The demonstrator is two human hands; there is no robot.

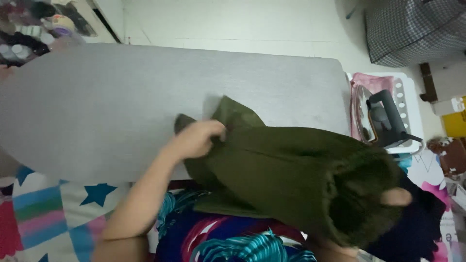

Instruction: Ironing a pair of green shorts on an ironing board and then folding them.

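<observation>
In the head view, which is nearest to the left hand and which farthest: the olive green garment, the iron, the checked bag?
1. Olive green garment: the left hand grips its edge with closed fingers, over the ironing board.
2. Iron: further right, on its rest at the board's end.
3. Checked bag: farthest, on the floor at the upper right corner.

A home — most likely a bedroom or laundry corner. A grey ironing board (121, 97) fills the view, with an iron (381, 119) parked on its rest at the end. Beside it lie a star-patterned quilt (53, 208), a checked storage bag (412, 29) and a cluttered shelf (34, 29) — household things on a pale tiled floor (233, 22).
</observation>
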